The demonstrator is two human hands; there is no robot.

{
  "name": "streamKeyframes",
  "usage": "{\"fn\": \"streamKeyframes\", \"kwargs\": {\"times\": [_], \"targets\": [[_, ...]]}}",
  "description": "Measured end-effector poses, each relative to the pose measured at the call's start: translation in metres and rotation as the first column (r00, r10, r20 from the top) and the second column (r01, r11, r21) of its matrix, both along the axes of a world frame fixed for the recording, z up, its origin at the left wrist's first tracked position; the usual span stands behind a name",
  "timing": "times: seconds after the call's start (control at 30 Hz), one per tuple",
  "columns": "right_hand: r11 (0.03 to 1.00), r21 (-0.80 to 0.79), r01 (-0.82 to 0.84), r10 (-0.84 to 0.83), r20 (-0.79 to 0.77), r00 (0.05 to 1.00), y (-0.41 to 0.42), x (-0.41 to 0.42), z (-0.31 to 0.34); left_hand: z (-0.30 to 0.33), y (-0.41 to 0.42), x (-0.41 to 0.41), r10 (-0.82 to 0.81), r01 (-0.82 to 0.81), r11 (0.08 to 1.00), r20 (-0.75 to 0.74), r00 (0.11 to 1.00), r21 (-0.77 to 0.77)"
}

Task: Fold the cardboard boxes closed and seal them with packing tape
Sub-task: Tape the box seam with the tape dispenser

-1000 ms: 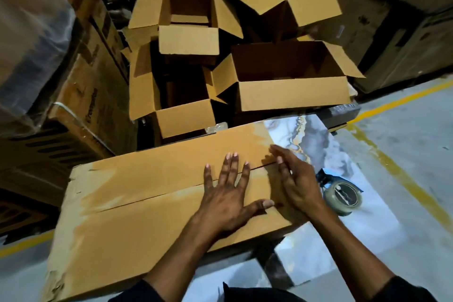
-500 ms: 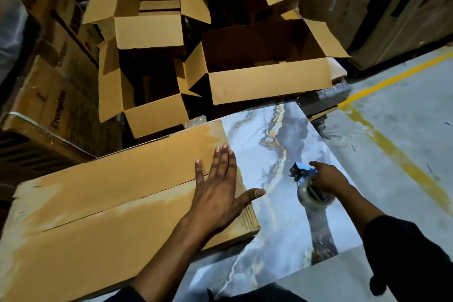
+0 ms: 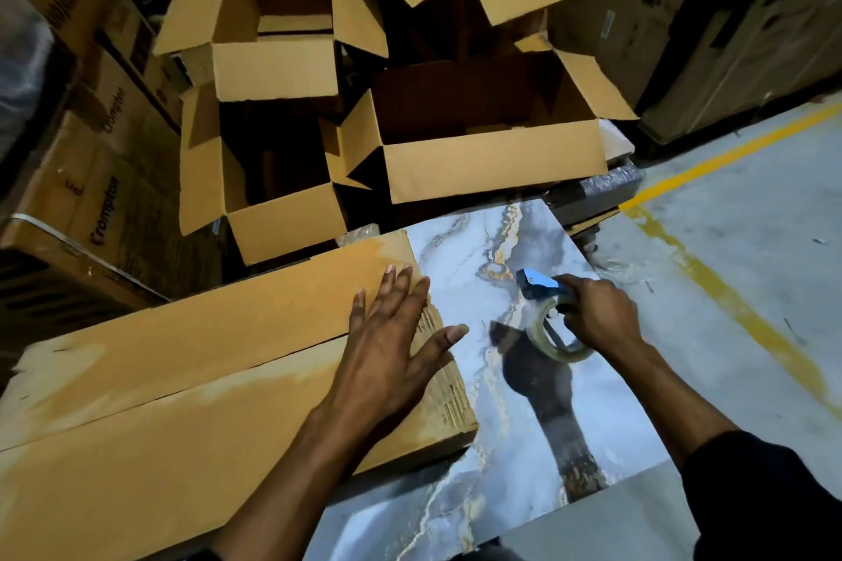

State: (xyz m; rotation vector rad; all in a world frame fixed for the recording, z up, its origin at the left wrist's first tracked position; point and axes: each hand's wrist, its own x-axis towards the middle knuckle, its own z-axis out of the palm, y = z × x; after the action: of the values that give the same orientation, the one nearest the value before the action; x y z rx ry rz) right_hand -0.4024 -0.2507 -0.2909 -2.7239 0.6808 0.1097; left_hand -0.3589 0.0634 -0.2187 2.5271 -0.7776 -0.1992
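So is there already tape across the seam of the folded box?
No. The seam of the folded box is bare cardboard, and the tape dispenser is in the right hand beside it.

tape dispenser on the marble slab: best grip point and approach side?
Grip the tape dispenser by its handle, coming from the right, as the right hand does now. The blue cutter end points up-left toward the closed box and the roll sits below it, so the right side is the part free to wrap. The left hand lies flat on the flaps.
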Motion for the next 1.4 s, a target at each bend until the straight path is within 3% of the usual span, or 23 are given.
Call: {"fn": "streamKeyframes", "kwargs": {"times": [0.1,0.2,0.27,0.37,0.5,0.67,0.9,1.13,1.4], "targets": [[0.998,-0.053,-0.029,0.036,0.144,0.989,0.031,0.008,0.064,0.021,0.011,-0.006,0.143,-0.172,0.930,-0.113,0.983,-0.326],[0.987,-0.144,-0.067,0.113,0.341,0.933,0.079,0.011,0.128,0.052,0.033,-0.012,0.171,-0.447,0.694,-0.474,0.864,-0.564],[0.968,-0.214,-0.131,0.218,0.464,0.859,0.124,0.014,0.161,0.070,0.064,-0.012,0.088,-0.605,0.569,-0.690,0.718,-0.557],[0.903,-0.359,-0.236,0.409,0.548,0.730,0.188,0.018,0.190,0.085,0.104,-0.013,-0.003,-0.717,0.431,-0.795,0.607,-0.548],[0.748,-0.529,-0.402,0.650,0.461,0.603,0.286,0.023,0.205,0.095,0.177,-0.019,-0.099,-0.836,0.204,-0.861,0.500,-0.509],[0.629,-0.553,-0.547,0.772,0.361,0.522,0.383,0.029,0.193,0.100,0.267,-0.028,-0.190,-0.911,0.012,-0.896,0.402,-0.411],[0.509,-0.548,-0.664,0.859,0.271,0.435,0.463,0.036,0.178,0.089,0.349,-0.039,-0.160,-0.958,-0.043,-0.944,0.288,-0.285],[0.456,-0.476,-0.752,0.888,0.191,0.418,0.503,0.042,0.171,0.077,0.383,-0.042,-0.095,-0.959,-0.093,-0.957,0.275,-0.267],[0.353,-0.448,-0.822,0.929,0.063,0.365,0.520,0.052,0.172,0.062,0.400,-0.027,0.093,-0.962,-0.114,-0.967,0.238,-0.248]]}}
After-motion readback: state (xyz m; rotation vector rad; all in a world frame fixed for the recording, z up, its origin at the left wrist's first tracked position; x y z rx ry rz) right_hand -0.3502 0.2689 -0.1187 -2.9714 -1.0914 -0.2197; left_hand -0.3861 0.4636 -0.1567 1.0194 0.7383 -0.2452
